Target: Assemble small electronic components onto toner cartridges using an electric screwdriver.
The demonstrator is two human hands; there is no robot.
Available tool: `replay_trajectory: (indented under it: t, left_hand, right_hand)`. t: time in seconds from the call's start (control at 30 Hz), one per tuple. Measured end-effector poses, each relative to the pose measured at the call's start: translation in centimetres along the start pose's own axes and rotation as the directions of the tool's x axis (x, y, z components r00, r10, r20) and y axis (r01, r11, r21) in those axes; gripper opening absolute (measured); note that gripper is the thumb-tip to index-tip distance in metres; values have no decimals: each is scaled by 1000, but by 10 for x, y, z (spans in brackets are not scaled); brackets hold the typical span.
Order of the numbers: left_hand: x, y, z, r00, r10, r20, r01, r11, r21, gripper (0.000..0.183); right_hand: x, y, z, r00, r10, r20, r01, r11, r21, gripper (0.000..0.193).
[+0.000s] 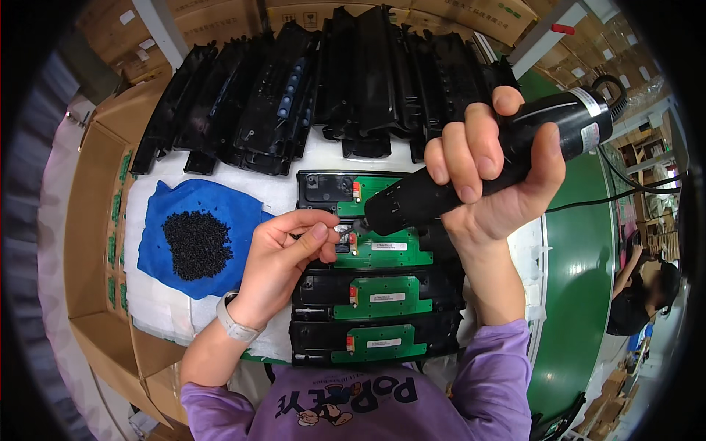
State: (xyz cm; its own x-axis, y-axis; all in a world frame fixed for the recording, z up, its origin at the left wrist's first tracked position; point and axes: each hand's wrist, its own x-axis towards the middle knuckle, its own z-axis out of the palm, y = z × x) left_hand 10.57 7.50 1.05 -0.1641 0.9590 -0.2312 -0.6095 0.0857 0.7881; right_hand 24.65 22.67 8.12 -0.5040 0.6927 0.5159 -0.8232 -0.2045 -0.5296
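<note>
In my right hand [489, 162] is a black electric screwdriver [419, 202], its fingers wrapped round the body and its bit end pointing left. My left hand [290, 246] is pinched closed beside the bit tip, with small black screws [297, 237] partly showing between the fingers. Under both hands lie several black plastic housings [312, 344], stacked in a column. Each carries a green circuit board [401, 310] with a white label and a red-and-white connector. The tool and fingers partly cover the upper two boards. Left of my left hand, a pile of small black screws [197, 246] rests on a blue cloth [158, 257].
Long black plastic parts [276, 95] stand in a row along the back. An open cardboard box [95, 228] with green boards is at the left. The screwdriver's cable [625, 197] crosses a green surface [570, 294] at the right. Another person [636, 294] is at the far right.
</note>
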Motion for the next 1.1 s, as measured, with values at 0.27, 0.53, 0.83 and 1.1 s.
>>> replay_trajectory:
  t: [0.27, 0.53, 0.83, 1.1]
  left_hand:
    - [-1, -2, 1, 999, 35, 9, -36, 996, 83, 17]
    - [-3, -3, 3, 995, 98, 5, -97, 975, 198, 14]
    - [-3, -6, 1, 995, 95, 17, -96, 969, 227, 13]
    - [2, -6, 1, 909, 346, -233, -320, 937, 142, 27]
  right_hand:
    - [-5, 2, -3, 998, 64, -11, -64, 997, -35, 37]
    - [-6, 4, 3, 987, 72, -141, -69, 997, 25, 31]
    - [-11, 8, 12, 978, 106, -180, -114, 993, -37, 25]
    - [-2, 3, -9, 992, 100, -78, -122, 926, -358, 28]
